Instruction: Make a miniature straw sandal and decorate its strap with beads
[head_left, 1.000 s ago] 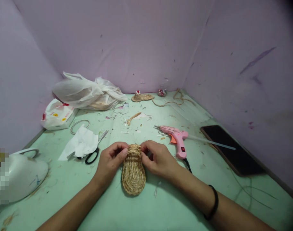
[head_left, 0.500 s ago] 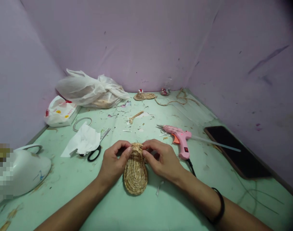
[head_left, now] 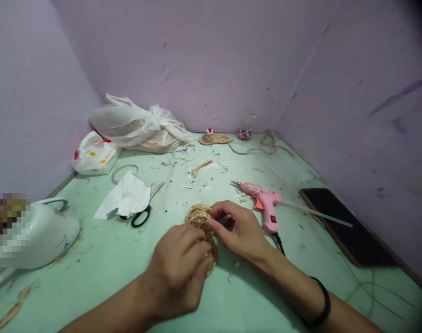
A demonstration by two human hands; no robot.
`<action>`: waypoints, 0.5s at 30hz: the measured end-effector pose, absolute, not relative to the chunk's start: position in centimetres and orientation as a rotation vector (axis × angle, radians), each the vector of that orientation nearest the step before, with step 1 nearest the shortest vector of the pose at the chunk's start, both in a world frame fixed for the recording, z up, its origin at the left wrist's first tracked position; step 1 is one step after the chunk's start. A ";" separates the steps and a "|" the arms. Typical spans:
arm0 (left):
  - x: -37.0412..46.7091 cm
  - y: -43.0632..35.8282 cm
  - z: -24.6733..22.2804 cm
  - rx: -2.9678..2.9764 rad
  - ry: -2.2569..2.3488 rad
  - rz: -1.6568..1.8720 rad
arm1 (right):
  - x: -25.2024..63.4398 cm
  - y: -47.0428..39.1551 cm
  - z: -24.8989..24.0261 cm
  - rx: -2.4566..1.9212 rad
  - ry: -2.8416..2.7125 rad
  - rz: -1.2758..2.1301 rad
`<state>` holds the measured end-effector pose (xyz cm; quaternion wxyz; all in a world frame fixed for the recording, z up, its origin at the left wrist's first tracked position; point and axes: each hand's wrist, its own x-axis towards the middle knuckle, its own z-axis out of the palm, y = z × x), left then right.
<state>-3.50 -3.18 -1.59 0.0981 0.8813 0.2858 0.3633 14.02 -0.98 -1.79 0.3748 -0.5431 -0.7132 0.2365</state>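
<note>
A woven straw slipper (head_left: 198,213) lies in front of me, its far end showing above my hands. My left hand (head_left: 181,266) lies across its middle and near part, fingers curled over it and covering much of the sole. At the far end's right edge, my right hand (head_left: 233,229) pinches the straw between thumb and fingers. A black band circles the right wrist. To the right of that hand rests a pink glue gun (head_left: 264,201) with a clear glue stick in its back.
Black-handled scissors (head_left: 141,216) lie by crumpled white tissue (head_left: 127,196) on the left. A phone (head_left: 345,226) is at right. Further back are a plastic bag (head_left: 141,125), another straw slipper (head_left: 216,139), a bead container (head_left: 244,134) and loose cord (head_left: 252,150).
My left hand has moved from the slipper's far left edge nearer to me and over its middle. My right hand keeps its pinch. The view has shifted slightly.
</note>
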 end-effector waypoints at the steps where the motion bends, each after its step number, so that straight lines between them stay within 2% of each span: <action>1: -3.4 -3.6 -1.7 2.660 0.797 0.964 | 14.0 -1.1 -1.7 -1.364 -1.843 0.535; 6: -2.8 -4.2 -2.6 2.712 0.839 0.810 | 13.3 -1.0 -1.6 -1.321 -1.877 0.341; 12: -2.9 -4.1 -2.8 2.713 0.872 0.760 | 13.2 0.6 -2.5 -1.435 -1.749 0.679; 15: -2.9 -4.1 -2.6 2.701 0.878 0.752 | 13.3 0.7 -2.6 -1.416 -1.761 0.677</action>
